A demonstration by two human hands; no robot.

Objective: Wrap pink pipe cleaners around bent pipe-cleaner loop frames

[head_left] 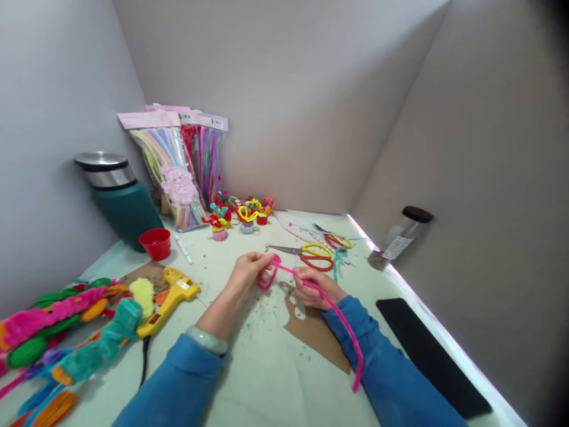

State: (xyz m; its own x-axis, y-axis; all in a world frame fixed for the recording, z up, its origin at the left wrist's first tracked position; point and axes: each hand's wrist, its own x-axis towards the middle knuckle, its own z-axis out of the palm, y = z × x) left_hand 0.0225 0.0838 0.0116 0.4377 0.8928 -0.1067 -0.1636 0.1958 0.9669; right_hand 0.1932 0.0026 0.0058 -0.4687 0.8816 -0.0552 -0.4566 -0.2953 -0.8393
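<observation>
A bright pink pipe cleaner (345, 327) runs between my two hands above the middle of the table. My left hand (252, 273) pinches its bent end, where a loop and a small curl show by the fingertips. My right hand (316, 289) is closed on the strand a short way along, and the long tail drapes over my right wrist and sleeve. Under my right hand lies a cut piece of brown cardboard (317, 333). Scissors with red and yellow handles (316, 256) rest just beyond my hands.
A yellow hot glue gun (166, 303), a red cup (155, 243) and coloured pipe cleaner bundles (66, 314) are at left. Behind stand a teal bottle (124, 207), bagged pipe cleaners (171, 172) and several small pipe cleaner figures (246, 218). A black slab (429, 356) and clear jar (400, 237) are right.
</observation>
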